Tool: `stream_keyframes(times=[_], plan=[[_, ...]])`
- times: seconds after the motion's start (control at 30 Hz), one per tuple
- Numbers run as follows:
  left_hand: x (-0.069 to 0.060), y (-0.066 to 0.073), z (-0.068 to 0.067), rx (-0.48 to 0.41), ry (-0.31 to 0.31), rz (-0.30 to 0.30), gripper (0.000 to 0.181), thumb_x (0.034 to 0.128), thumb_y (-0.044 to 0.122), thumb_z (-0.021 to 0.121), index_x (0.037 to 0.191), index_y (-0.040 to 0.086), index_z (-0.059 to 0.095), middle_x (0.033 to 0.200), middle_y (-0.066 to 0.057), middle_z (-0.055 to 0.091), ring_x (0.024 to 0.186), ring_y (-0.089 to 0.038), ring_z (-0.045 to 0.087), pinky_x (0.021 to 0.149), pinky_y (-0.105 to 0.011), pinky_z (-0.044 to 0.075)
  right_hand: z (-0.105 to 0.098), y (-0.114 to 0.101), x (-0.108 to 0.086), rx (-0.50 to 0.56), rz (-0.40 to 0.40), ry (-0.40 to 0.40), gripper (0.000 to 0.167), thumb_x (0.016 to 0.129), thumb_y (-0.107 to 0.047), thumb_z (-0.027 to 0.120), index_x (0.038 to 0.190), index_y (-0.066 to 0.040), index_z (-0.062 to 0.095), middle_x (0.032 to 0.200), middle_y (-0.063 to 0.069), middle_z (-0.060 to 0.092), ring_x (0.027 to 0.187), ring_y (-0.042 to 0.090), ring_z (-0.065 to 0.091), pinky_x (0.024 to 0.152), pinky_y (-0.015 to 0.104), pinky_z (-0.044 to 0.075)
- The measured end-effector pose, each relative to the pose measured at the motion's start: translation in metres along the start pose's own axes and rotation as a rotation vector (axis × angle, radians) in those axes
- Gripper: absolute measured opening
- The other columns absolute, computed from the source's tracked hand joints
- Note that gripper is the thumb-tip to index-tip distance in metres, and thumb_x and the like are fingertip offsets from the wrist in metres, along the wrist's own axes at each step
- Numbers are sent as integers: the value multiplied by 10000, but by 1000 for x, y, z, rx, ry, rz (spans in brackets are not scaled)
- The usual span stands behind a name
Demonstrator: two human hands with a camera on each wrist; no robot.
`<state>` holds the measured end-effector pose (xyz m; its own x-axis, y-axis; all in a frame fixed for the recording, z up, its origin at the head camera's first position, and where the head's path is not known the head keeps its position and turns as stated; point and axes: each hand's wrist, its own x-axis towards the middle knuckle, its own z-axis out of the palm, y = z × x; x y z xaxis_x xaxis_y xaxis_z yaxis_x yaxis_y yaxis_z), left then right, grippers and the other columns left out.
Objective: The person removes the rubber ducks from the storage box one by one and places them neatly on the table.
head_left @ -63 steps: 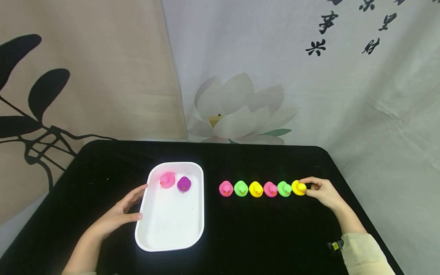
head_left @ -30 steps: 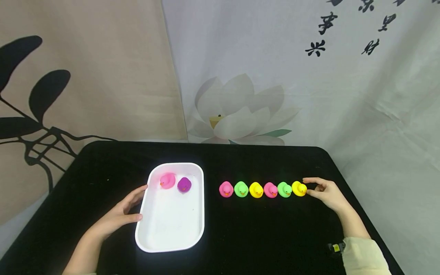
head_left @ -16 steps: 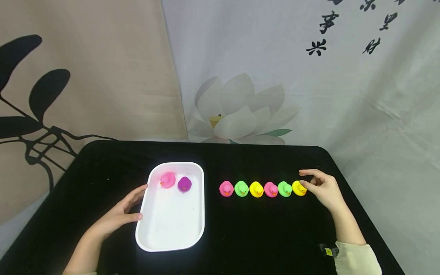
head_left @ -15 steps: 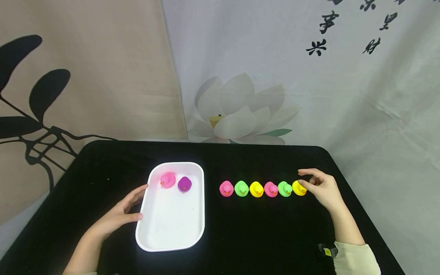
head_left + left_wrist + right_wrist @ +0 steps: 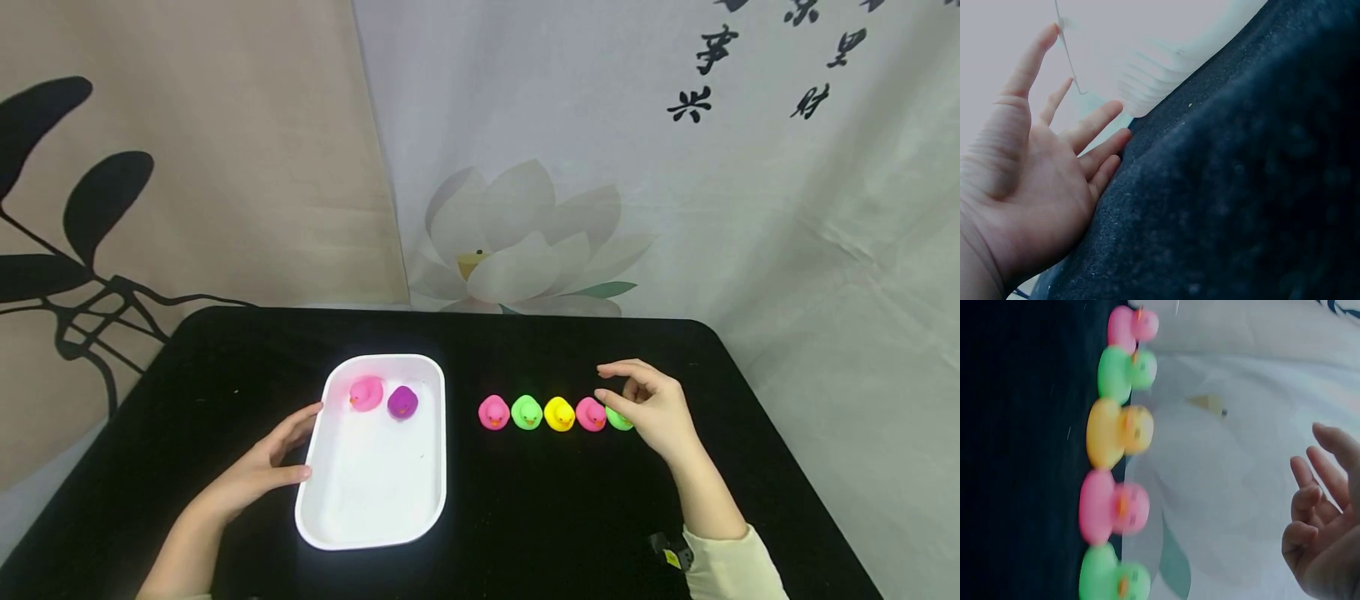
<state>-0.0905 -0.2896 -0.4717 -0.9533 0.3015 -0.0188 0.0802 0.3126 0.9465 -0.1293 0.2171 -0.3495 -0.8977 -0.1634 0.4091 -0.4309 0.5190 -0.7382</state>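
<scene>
My left hand (image 5: 258, 462) touches the left rim of a white tray (image 5: 371, 492) with thumb and fingers spread. Inside the tray sit a pink rubber duck (image 5: 366, 394) and a purple rubber duck (image 5: 402, 402). A row of rubber ducks stands right of it: pink (image 5: 493, 412), green (image 5: 527, 412), yellow (image 5: 559, 414), pink (image 5: 590, 414) and green (image 5: 618, 420). Over the row's right end hovers my right hand (image 5: 654, 408), thumb and index finger apart. The right wrist view shows this hand (image 5: 1325, 519) holding nothing. The end yellow duck is hidden behind it.
A black cloth covers the table (image 5: 510, 517). Behind it hangs a pale curtain (image 5: 787, 208) printed with a lotus and dark characters. A small dark device with a yellow patch (image 5: 672, 557) is beside the right sleeve.
My right hand has let go of the yellow duck at the right end, risen, and moved left above the row. The left hand and tray have stayed put.
</scene>
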Motion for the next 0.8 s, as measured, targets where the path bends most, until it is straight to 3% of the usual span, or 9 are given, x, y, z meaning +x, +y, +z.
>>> stream_keyframes(times=[0.1, 0.3, 0.47, 0.63, 0.8], plan=[[0, 0, 0, 3, 0, 3, 771, 833, 141, 683, 1487, 162, 275, 1487, -208, 321, 1279, -494, 313, 887, -762, 289, 12, -7, 2, 49, -19, -18, 277, 758, 68, 760, 1022, 7, 702, 938, 64, 629, 586, 136, 428, 464, 263, 337], [0, -1, 0, 0, -1, 5, 772, 834, 137, 683, 1488, 161, 274, 1483, -207, 326, 1278, -488, 314, 896, -767, 269, 36, 2, 6, 149, 3, -68, 313, 764, -8, 790, 1060, -71, 711, 981, 20, 631, 594, 151, 441, 485, 268, 356], [1, -2, -1, 5, 1, 5, 767, 837, 137, 680, 1487, 161, 275, 1481, -204, 332, 1275, -486, 319, 898, -771, 258, 54, -3, 9, 155, -30, -103, 303, 767, -91, 811, 1052, -137, 720, 1002, -20, 644, 588, 156, 440, 481, 258, 357], [1, -2, 0, 7, -1, 0, 769, 834, 141, 682, 1486, 159, 275, 1483, -209, 327, 1274, -486, 313, 896, -766, 268, 70, -19, 12, 155, -29, -136, 308, 766, -87, 812, 1055, -132, 717, 1024, -13, 654, 610, 167, 464, 509, 247, 367], [1, -1, 0, 1, -2, 2, 767, 834, 133, 679, 1486, 156, 274, 1484, -216, 321, 1276, -494, 307, 893, -766, 274, 88, -21, 15, 175, -74, -163, 331, 749, -95, 827, 1055, -165, 723, 1017, -75, 649, 599, 156, 466, 489, 257, 382]])
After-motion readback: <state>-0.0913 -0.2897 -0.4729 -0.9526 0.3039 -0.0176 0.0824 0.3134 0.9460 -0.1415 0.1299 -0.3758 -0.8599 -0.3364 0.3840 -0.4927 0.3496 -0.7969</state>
